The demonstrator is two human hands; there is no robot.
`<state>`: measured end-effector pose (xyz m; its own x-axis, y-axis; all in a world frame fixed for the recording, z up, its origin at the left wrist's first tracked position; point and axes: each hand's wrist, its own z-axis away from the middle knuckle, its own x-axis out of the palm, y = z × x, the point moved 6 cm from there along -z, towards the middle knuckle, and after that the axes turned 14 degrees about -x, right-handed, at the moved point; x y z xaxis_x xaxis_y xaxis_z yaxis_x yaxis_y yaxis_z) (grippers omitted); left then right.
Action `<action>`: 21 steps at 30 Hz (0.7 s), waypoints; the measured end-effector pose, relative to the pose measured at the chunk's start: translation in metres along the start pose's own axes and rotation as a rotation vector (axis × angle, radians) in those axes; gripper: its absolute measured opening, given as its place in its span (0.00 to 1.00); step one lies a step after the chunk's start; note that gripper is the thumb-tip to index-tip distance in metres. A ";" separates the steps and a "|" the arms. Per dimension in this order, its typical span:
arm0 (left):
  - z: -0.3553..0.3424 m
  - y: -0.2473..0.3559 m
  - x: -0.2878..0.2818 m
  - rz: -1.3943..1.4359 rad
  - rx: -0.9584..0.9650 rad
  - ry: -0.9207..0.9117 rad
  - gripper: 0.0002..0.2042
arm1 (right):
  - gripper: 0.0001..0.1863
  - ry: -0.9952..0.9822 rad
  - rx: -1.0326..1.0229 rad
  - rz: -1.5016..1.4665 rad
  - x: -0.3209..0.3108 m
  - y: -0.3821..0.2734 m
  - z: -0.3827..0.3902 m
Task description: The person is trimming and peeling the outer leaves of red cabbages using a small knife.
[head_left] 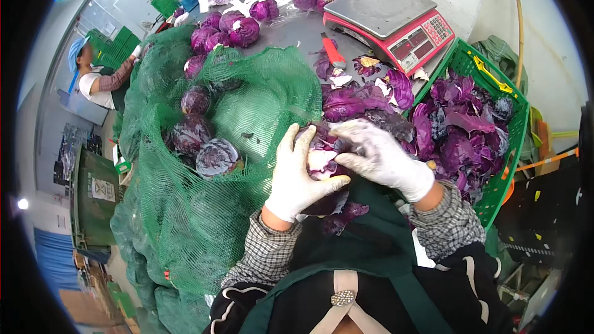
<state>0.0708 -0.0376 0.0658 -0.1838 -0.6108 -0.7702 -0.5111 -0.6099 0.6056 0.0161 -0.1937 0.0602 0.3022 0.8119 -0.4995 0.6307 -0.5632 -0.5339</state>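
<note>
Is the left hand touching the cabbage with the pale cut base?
Touching. The head view shows the left hand curled round the cabbage, bracing its side.

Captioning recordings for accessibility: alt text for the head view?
A gloved left hand holds a purple cabbage, the right hand against it. Left lies a green mesh sack of cabbages; right, a red scale and a green crate of leaves.

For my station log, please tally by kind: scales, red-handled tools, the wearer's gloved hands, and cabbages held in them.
Scale: 1
Red-handled tool: 1
Gloved hands (left hand, right hand): 2
Held cabbage: 1
Total: 5
</note>
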 end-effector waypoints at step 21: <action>-0.009 -0.034 -0.004 0.135 0.065 -0.013 0.47 | 0.13 -0.015 0.070 0.091 -0.012 0.038 -0.005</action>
<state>0.0966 -0.0189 0.0500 -0.2651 -0.6783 -0.6853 -0.5343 -0.4882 0.6900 0.0401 -0.2237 0.0492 0.3448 0.7545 -0.5584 0.5492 -0.6446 -0.5318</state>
